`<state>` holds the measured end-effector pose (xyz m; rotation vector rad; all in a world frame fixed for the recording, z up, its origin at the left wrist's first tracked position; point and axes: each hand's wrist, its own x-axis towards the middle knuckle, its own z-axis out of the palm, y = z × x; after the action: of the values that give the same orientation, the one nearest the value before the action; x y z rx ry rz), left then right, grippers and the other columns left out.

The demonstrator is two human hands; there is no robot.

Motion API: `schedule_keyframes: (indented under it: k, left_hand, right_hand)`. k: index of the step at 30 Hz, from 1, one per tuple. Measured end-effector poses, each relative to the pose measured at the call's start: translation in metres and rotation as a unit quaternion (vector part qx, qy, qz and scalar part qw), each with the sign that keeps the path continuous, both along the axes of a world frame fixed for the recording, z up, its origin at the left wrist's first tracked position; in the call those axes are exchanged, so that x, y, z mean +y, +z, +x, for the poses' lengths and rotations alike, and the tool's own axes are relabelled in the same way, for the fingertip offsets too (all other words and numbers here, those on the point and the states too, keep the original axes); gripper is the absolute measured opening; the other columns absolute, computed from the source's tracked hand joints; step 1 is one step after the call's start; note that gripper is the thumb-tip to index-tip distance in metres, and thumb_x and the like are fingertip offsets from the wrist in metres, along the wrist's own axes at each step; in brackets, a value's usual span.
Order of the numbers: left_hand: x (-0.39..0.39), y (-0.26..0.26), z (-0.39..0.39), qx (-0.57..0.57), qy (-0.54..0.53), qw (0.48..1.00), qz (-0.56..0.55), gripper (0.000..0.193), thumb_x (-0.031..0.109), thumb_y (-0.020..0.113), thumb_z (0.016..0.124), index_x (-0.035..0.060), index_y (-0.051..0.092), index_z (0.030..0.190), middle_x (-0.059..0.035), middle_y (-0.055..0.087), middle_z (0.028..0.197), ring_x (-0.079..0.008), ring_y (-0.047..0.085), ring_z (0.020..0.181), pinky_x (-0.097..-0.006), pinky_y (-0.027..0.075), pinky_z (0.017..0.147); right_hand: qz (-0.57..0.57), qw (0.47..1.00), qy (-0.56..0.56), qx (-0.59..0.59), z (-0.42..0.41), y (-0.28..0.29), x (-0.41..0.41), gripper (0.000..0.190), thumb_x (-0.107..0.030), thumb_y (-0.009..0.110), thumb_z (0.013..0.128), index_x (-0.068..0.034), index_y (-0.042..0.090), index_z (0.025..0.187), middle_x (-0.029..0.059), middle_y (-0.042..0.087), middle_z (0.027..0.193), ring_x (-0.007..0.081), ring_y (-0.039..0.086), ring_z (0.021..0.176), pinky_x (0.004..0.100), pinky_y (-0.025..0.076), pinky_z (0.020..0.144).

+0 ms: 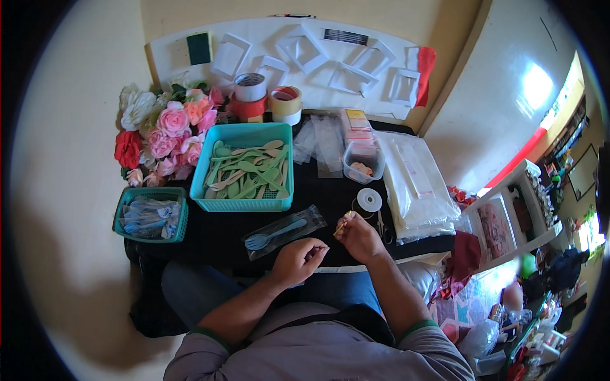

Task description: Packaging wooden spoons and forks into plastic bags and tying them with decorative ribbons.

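Note:
My right hand pinches a short gold strip, perhaps ribbon or a twist tie. To its left, my left hand has curled fingers with thumb and fingertips close together; whether something thin is between them cannot be seen. Just beyond the left hand, a clear plastic sleeve lies flat with a blue plastic fork and spoon inside. Beyond my right hand stands a white spool. Scissors with dark handles lie right of that hand.
A turquoise basket holds green and beige spoons and forks. A smaller basket holds wrapped blue cutlery. Artificial flowers, tape rolls, a clear tub and stacked plastic bags stand around the black-covered table.

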<state>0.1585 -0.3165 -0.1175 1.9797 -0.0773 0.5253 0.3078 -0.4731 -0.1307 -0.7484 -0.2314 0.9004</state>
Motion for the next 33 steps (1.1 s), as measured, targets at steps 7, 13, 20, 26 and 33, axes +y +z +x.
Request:
schedule_keyframes:
  k: [7, 13, 20, 26, 33]
  left_hand:
    - [-0.004, -0.001, 0.004, 0.010, 0.013, 1.000, 0.013, 0.009, 0.012, 0.066, 0.090, 0.0042, 0.066, 0.094, -0.0031, 0.063, 0.074, -0.0090, 0.055, 0.057, -0.0239, 0.043, 0.054]
    - [-0.011, 0.031, 0.024, -0.025, 0.023, 0.999, 0.012, 0.014, 0.011, 0.068, 0.089, 0.0048, 0.063, 0.101, -0.0002, 0.060, 0.071, -0.0063, 0.052, 0.056, -0.0223, 0.041, 0.052]
    - [0.012, 0.085, 0.197, -0.012, -0.016, 0.985, 0.172, 0.017, 0.019, 0.068, 0.085, 0.0047, 0.064, 0.092, -0.0131, 0.068, 0.081, -0.0275, 0.067, 0.074, -0.0378, 0.052, 0.066]
    - [-0.001, 0.073, 0.299, 0.221, -0.051, 0.840, 0.493, 0.035, 0.036, 0.074, 0.076, 0.0064, 0.073, 0.095, -0.0164, 0.070, 0.094, -0.0297, 0.069, 0.088, -0.0398, 0.053, 0.078]
    - [-0.011, 0.041, 0.328, 0.274, -0.024, 0.838, 0.470, 0.043, 0.038, 0.078, 0.070, 0.0068, 0.074, 0.099, -0.0179, 0.070, 0.100, -0.0304, 0.067, 0.094, -0.0399, 0.053, 0.081]
  right_hand:
    - [0.002, 1.000, 0.011, 0.029, 0.004, 0.005, 0.003, 0.006, -0.018, 0.057, 0.096, -0.013, 0.056, 0.099, 0.0019, 0.061, 0.090, 0.0141, 0.059, 0.083, 0.0317, 0.047, 0.078]
    - [-0.018, 0.998, 0.020, 0.048, 0.007, 0.005, 0.002, 0.007, -0.021, 0.057, 0.097, -0.014, 0.056, 0.100, -0.0018, 0.060, 0.088, 0.0113, 0.058, 0.081, 0.0307, 0.045, 0.075]
    - [0.002, 0.998, 0.032, 0.055, 0.011, 0.003, 0.001, 0.007, -0.022, 0.058, 0.097, -0.014, 0.057, 0.098, -0.0025, 0.059, 0.086, 0.0106, 0.057, 0.079, 0.0306, 0.045, 0.074]
    - [-0.009, 0.997, 0.023, 0.067, 0.011, 0.006, 0.001, 0.009, -0.023, 0.058, 0.096, -0.015, 0.056, 0.098, -0.0028, 0.059, 0.085, 0.0106, 0.056, 0.078, 0.0308, 0.044, 0.075]
    - [-0.009, 0.996, 0.037, 0.076, 0.013, 0.005, 0.002, 0.007, -0.022, 0.058, 0.096, -0.015, 0.055, 0.097, -0.0025, 0.058, 0.086, 0.0108, 0.055, 0.079, 0.0315, 0.043, 0.077]
